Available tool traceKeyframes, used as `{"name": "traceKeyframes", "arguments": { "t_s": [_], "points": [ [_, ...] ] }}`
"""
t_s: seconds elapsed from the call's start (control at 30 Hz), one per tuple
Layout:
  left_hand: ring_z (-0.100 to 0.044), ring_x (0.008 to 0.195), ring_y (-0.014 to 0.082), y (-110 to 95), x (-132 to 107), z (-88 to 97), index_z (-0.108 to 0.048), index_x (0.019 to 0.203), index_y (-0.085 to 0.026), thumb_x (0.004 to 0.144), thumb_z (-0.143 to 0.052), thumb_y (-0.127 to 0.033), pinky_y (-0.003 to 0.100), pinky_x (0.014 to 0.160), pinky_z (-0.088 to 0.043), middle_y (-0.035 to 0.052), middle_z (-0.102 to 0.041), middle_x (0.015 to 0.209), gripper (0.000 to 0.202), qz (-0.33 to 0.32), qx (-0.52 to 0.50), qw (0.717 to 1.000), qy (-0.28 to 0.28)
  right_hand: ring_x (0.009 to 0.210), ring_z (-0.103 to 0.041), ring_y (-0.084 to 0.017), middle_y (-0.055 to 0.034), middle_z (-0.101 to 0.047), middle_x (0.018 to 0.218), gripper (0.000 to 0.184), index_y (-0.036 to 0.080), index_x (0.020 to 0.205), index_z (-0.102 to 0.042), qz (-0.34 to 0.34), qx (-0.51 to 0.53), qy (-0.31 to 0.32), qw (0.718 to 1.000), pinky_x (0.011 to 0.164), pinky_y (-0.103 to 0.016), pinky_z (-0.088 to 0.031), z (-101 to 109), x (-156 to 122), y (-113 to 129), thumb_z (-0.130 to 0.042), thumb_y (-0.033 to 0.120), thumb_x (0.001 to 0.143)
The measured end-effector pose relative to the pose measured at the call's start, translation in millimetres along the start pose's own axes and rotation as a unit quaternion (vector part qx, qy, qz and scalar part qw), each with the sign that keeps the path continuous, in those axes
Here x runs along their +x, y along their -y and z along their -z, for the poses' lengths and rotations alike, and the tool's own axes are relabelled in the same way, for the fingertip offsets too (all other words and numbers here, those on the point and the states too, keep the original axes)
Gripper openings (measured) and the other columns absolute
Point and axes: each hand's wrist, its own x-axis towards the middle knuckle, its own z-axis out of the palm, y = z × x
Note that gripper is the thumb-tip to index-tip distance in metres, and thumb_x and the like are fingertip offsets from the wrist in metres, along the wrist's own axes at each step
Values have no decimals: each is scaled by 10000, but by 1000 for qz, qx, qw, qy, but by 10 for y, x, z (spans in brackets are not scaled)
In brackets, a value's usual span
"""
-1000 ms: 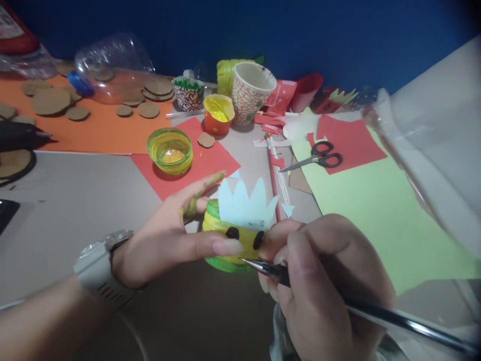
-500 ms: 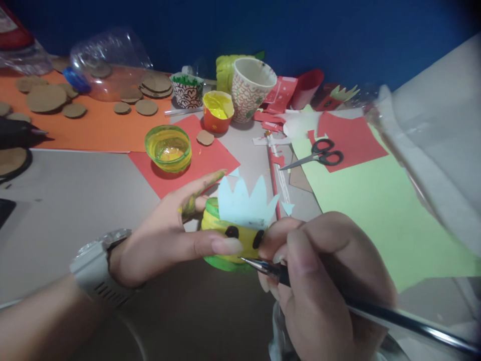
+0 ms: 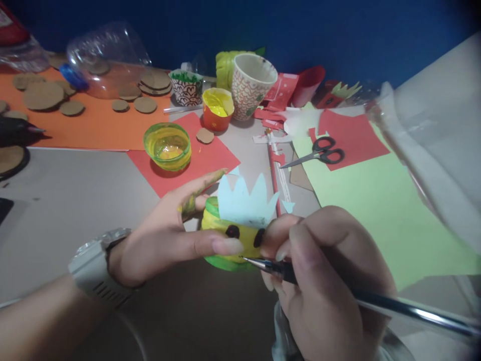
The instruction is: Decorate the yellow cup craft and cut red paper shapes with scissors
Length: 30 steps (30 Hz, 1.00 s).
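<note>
My left hand (image 3: 176, 235), with a watch on the wrist and green-yellow paint on a finger, grips a small yellow and green painted cup (image 3: 235, 243) lying on its side. The cup has two black dots for eyes and a pale blue paper crown (image 3: 244, 203) stuck on top. My right hand (image 3: 323, 281) is closed round a black pen (image 3: 376, 303). The pen's tip touches the cup just below the dots.
A yellow-green paint bowl (image 3: 167, 147) sits on red paper (image 3: 210, 158). Behind stand an orange paint cup (image 3: 217, 109), patterned cups (image 3: 251, 85), and a clear plastic bottle (image 3: 105, 57) over cardboard discs on orange paper. Scissors (image 3: 319, 153) lie on red and green sheets at right.
The view has shifted slightly. My right hand and the pen have edged a little to the right along the cup; my left hand holds as before.
</note>
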Motion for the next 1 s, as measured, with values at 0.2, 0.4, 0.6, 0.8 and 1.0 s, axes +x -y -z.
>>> {"name": "traceKeyframes", "arguments": {
  "t_s": [0.2, 0.4, 0.6, 0.8, 1.0],
  "points": [
    [-638, 1114, 306, -1, -3, -10, -566, 1318, -217, 714, -773, -272, 337, 839, -570, 31, -711, 1193, 641, -23, 19, 1000, -5, 462, -442, -95, 26, -489, 594, 290, 208, 643, -455, -18, 19, 12, 1000, 400, -201, -371, 12, -20, -9, -513, 177, 926],
    [-605, 1170, 319, 10, -24, -1, -442, 1420, -206, 720, -771, -322, 335, 876, -548, 58, -638, 1322, 782, -16, 30, 999, -6, 453, -443, -92, 25, -494, 601, 279, 207, 657, -467, -22, 37, 10, 999, 389, -197, -356, 16, -21, -31, -506, 180, 932],
    [-555, 1228, 359, -2, -31, -7, -262, 1508, -163, 684, -787, -417, 415, 951, -510, 110, -617, 1344, 1009, 13, 44, 998, -33, 445, -454, -92, 24, -487, 593, 294, 208, 639, -457, -18, 38, 5, 999, 370, -190, -357, -2, -14, -9, -511, 174, 927],
    [-600, 1173, 359, 23, -13, 5, -390, 1458, -239, 557, -858, -354, 383, 876, -561, 46, -663, 1287, 1022, 24, 29, 997, -60, 430, -445, -96, 23, -501, 602, 273, 217, 656, -449, -14, 36, 1, 999, 352, -194, -357, 6, -29, -15, -485, 160, 921],
    [-635, 1135, 311, 22, -10, -15, -394, 1449, -236, 569, -859, -341, 315, 841, -578, 26, -689, 1244, 1001, 21, 21, 998, -60, 430, -444, -95, 17, -511, 613, 252, 216, 680, -474, -1, 26, -6, 1000, 344, -195, -352, -10, -53, -34, -469, 160, 925]
  ]
}}
